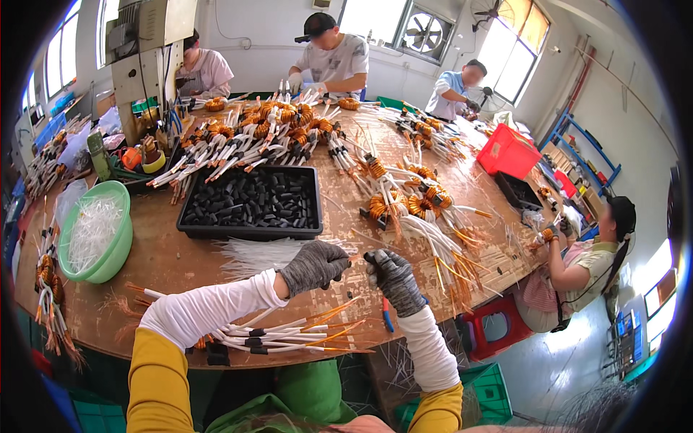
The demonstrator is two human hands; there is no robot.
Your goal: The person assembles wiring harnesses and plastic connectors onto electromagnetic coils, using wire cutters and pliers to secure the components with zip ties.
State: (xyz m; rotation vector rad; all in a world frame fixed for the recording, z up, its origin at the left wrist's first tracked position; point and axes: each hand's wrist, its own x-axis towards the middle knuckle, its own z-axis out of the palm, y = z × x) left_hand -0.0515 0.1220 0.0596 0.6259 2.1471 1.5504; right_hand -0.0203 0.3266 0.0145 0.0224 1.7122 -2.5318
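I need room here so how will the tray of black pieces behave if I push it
The black tray would probably slide rather than tip, being broad and low on the table. It may feel heavy, since black pieces fill much of it. Those loose pieces could shift or spill if it tilts, as nothing covers them.

The wearer's two hands (315, 267) (398, 281), four co-workers (208, 71) (336, 59) (451, 90) (590, 263), one green bowl (114, 254), one red stool (517, 325)

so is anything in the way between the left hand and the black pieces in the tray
Yes: thin translucent strips lie loose on the table between the left hand and the tray, whose near wall stands before the black pieces. Nothing else visible stands between them.
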